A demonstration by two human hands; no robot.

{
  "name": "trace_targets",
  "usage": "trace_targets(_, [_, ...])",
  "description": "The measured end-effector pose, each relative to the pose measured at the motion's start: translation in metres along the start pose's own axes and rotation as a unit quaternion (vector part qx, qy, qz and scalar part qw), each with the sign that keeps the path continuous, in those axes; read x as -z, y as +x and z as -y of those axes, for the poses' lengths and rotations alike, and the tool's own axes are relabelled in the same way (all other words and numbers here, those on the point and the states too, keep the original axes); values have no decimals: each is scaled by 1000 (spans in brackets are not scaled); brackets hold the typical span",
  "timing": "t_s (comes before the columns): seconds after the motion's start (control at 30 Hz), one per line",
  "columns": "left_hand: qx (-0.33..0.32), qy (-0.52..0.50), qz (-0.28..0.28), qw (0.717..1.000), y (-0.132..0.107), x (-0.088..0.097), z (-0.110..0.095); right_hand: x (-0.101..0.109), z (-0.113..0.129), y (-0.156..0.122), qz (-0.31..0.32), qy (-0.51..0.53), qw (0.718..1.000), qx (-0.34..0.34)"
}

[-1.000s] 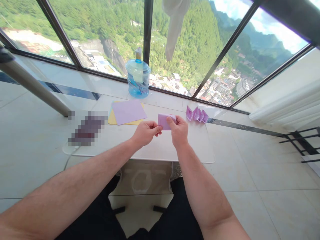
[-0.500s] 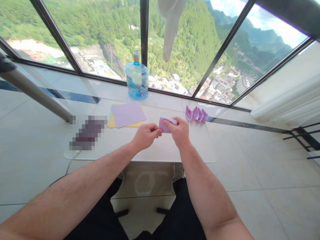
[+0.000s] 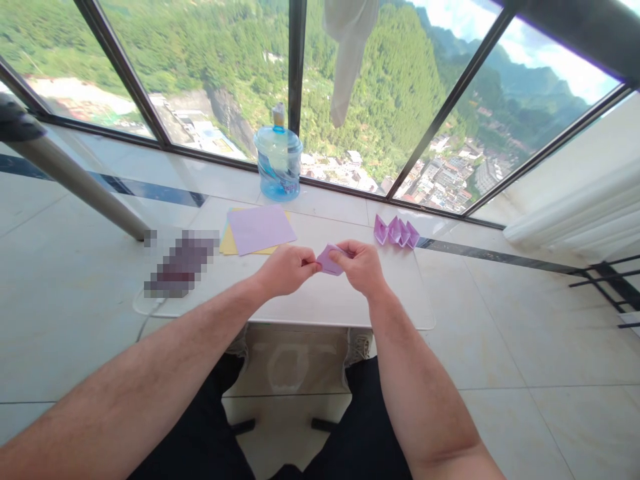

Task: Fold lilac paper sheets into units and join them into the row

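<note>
A folded piece of purple paper (image 3: 330,261) is held between my two hands above the white table (image 3: 320,303). My left hand (image 3: 289,269) pinches its left corner between thumb and fingers. My right hand (image 3: 362,265) grips the right side, thumb on top and fingers behind. Part of the paper is hidden under the right thumb. Beyond the left hand lie flat sheets, with a purple sheet (image 3: 263,229) over a yellow sheet (image 3: 229,244) and a bluish edge showing. Several folded purple paper shapes (image 3: 399,232) stand in a row at the back right.
A blue water jug (image 3: 279,163) stands behind the table by the window. At the table's left is a pixelated dark object (image 3: 183,263) with a white cable (image 3: 145,327). A grey pole (image 3: 85,170) slants down at the left. Tiled floor (image 3: 500,327) surrounds the table.
The purple paper has turned in my hands and now shows a pointed, angled outline instead of a rounded rectangle. Both hands stay closed on it; the whole view has shifted slightly.
</note>
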State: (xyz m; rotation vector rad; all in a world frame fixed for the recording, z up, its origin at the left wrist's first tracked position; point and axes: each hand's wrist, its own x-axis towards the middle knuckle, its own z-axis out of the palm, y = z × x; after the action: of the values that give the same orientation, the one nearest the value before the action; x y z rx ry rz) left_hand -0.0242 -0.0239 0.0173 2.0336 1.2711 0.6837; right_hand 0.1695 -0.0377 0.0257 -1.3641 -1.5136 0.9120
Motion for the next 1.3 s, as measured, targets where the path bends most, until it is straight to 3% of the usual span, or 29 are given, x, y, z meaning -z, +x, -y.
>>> trace_targets(0.23, [-1,21,27,999,0,1,1,-4,1,-2,29,59,998,-10])
trace_targets(0.67, [11,7,86,996,2,9,-6,-13,-3,-5,-37,60,997,18])
trace_targets(0.9, [9,31,49,998,-3,14,2,-6,-1,-3,-12,29,999,-7])
trace_targets(1.03, [13,16,43,999,-4,15,4,-1,0,-3,-46,-29,999,7])
trace_targets(1.3, [24,-35,21,999,-2,12,5,0,-6,-4,-30,-20,999,-2])
